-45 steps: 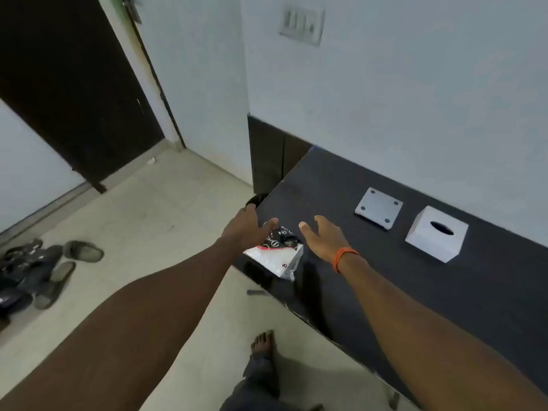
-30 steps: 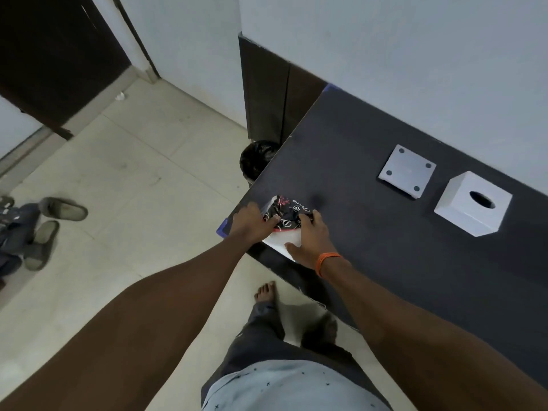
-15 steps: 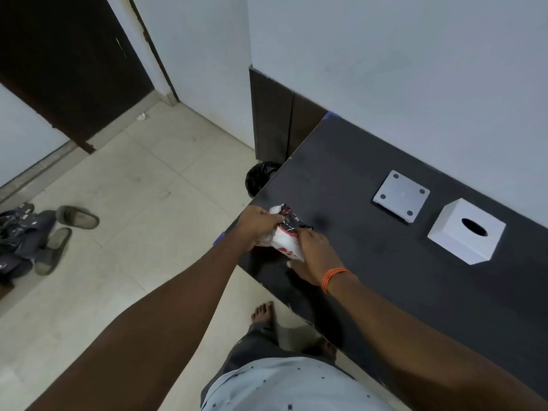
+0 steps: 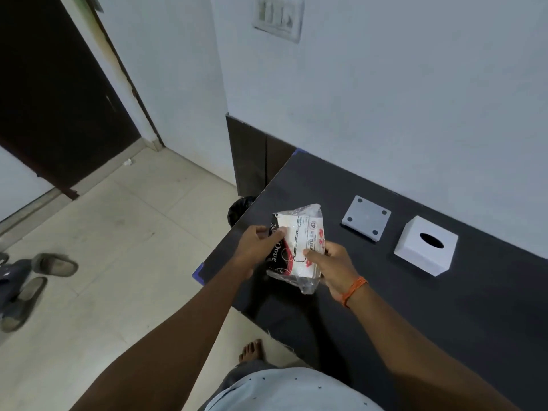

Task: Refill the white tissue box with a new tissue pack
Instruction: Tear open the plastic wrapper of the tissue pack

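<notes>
Both hands hold a plastic-wrapped tissue pack (image 4: pixel 299 241), white with black and red print, lifted above the near left corner of the black table (image 4: pixel 385 292). My left hand (image 4: pixel 258 247) grips its left side and my right hand (image 4: pixel 332 264), with an orange wristband, grips its right side. The white tissue box (image 4: pixel 425 246), a cube with an oval slot on top, stands on the table to the right, apart from the hands. Its flat white base plate (image 4: pixel 366 221) with corner dots lies separately just left of the box.
A black-lined waste bin (image 4: pixel 240 207) sits on the floor by the table's left edge. Sandals (image 4: pixel 26 283) lie on the tiled floor at far left. A dark door (image 4: pixel 53 93) stands at the back left. My bare foot (image 4: pixel 252 350) is beside the table.
Both hands closed on the tissue pack lying at the table's corner, then lifted and turned it upright. The view tilted up again.
</notes>
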